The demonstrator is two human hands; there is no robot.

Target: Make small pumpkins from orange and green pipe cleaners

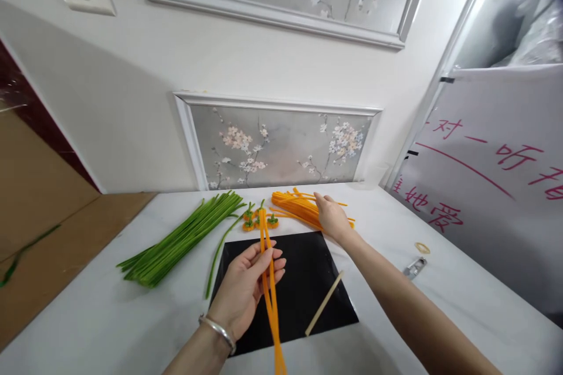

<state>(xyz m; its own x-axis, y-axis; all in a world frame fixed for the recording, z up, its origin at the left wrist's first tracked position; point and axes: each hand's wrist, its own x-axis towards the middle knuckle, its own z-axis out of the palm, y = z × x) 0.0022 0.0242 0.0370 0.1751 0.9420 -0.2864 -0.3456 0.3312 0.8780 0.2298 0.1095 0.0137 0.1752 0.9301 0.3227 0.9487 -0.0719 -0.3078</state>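
Observation:
My left hand [253, 275] is closed around a couple of orange pipe cleaners [269, 281], which stand upright over a black mat [303, 287], their lower ends running out of view. At the back right, my right hand [332, 214] reaches over a bundle of orange pipe cleaners [299, 209]. Its fingers are pinched on a stem at the top of the pile; the palm hides part of the bundle. Between the two bundles sit several small orange pieces with green tops [249, 225], made of the same fuzzy stems.
A green pipe cleaner bundle [180, 240] lies at left, with one loose green stem [220, 252] beside the mat. A flat wooden stick [324, 303] rests on the mat's right side. Farther right are a metal clipper-like tool [414, 268] and a yellowish band [422, 248].

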